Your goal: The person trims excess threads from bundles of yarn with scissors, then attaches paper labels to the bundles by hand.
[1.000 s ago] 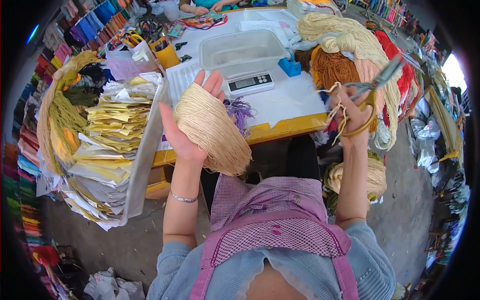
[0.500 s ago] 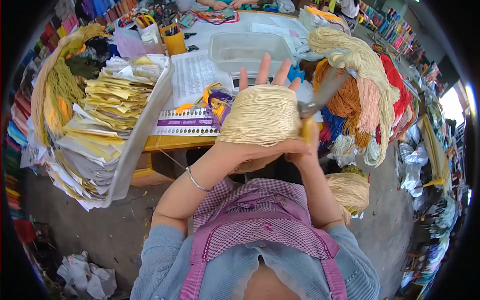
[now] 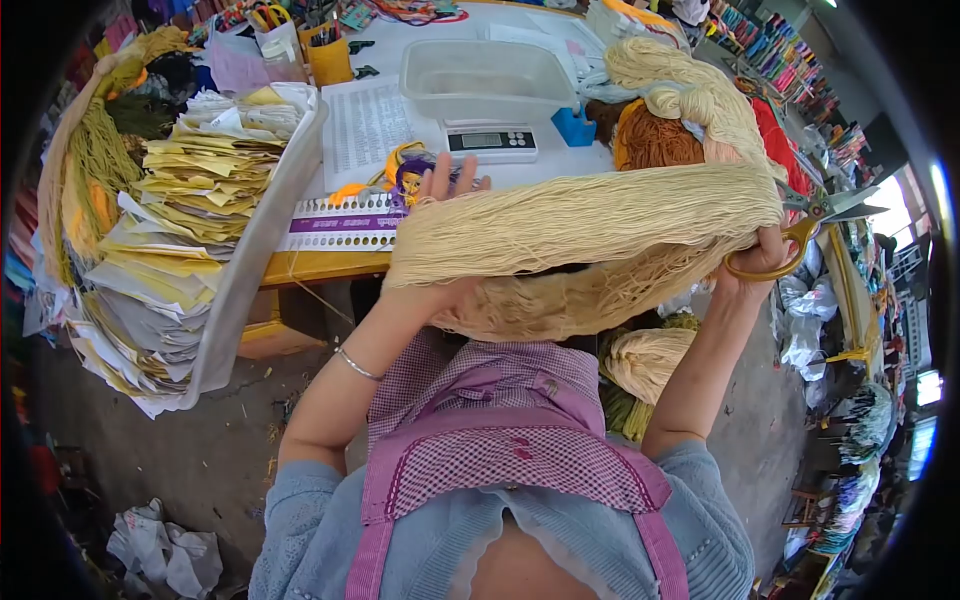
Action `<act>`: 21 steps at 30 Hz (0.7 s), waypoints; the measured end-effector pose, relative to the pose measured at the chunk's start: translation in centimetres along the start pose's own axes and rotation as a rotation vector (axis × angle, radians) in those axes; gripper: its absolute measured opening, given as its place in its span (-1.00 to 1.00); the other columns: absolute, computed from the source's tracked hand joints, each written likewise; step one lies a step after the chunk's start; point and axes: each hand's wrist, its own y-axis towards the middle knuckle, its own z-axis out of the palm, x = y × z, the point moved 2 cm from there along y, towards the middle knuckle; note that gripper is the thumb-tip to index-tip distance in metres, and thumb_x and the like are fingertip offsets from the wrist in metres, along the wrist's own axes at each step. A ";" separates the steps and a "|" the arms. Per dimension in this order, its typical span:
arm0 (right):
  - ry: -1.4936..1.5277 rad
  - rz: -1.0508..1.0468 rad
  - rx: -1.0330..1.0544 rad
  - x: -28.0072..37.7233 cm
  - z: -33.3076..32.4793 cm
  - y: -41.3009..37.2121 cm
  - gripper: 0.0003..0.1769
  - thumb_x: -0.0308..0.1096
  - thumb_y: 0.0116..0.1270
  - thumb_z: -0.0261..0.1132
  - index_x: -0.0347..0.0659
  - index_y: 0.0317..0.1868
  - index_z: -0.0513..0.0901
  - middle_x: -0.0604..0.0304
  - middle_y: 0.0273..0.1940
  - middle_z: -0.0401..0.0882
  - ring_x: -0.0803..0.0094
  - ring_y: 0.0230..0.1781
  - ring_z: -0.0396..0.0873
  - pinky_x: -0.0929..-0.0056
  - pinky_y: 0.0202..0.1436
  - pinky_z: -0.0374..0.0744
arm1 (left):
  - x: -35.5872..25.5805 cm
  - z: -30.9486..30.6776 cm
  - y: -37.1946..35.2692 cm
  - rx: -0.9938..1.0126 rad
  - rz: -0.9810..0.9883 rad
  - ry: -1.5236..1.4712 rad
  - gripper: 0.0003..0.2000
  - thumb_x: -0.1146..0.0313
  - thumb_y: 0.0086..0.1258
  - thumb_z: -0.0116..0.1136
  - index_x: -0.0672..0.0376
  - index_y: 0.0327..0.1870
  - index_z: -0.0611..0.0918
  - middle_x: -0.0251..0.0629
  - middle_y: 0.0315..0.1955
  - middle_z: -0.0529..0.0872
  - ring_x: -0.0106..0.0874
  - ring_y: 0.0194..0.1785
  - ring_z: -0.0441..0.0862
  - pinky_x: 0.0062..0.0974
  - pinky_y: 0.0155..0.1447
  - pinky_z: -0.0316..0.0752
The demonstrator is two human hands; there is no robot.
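A long loop of cream yarn (image 3: 590,215) is stretched between my hands. My left hand (image 3: 447,190) is inside its left end, fingers stretched upward above the strands, the palm mostly hidden by yarn. At the loop's right end, my right hand (image 3: 765,255) has its fingers through the gold handle of the scissors (image 3: 815,212), whose blades point right, away from the yarn. That hand's other fingers are partly hidden by the yarn.
Beyond the yarn are a digital scale (image 3: 490,143), a clear plastic tub (image 3: 487,85) and a blue holder (image 3: 574,127). Packed papers (image 3: 215,180) stand at left. Yarn bundles (image 3: 655,138) lie at right; a pale skein (image 3: 645,362) hangs below.
My right hand has moved right with the scissors, and the yarn has gone from a compact band around my left hand to a long stretched loop. The view has shifted slightly.
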 end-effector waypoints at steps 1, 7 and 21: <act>-0.002 0.020 -0.038 -0.4 -1.0 0.1 -0.65 -0.47 0.20 0.08 -0.39 -0.01 0.56 0.09 0.03 0.58 0.28 0.07 0.58 0.28 0.20 0.54 | 0.5 -0.5 -0.2 0.070 -0.042 0.011 -0.20 -0.11 0.24 0.14 0.22 0.43 0.29 0.04 0.49 0.09 0.07 0.57 -0.15 -0.02 0.55 -0.10; -0.037 0.162 -0.102 -4.9 -4.4 -1.2 -0.54 -0.74 0.07 0.18 -0.39 0.05 0.45 0.03 -0.01 0.58 0.24 -0.04 0.64 0.29 0.02 0.66 | 4.7 -3.8 -0.7 -0.158 -0.214 -1.027 0.17 -0.49 0.04 0.13 0.20 0.53 0.03 -0.02 0.53 0.00 -0.15 0.59 -0.13 -0.26 0.55 -0.05; 0.065 0.456 0.447 -10.7 11.0 -9.4 -0.37 -0.29 0.42 0.20 -0.23 0.43 0.21 0.03 0.33 0.37 0.28 0.31 0.41 0.26 0.24 0.50 | -4.0 -5.9 5.5 -0.157 -0.013 -0.440 -0.07 -0.43 0.11 0.06 -0.02 0.46 0.31 -0.08 0.54 -0.02 0.11 0.57 -0.26 0.11 0.52 -0.38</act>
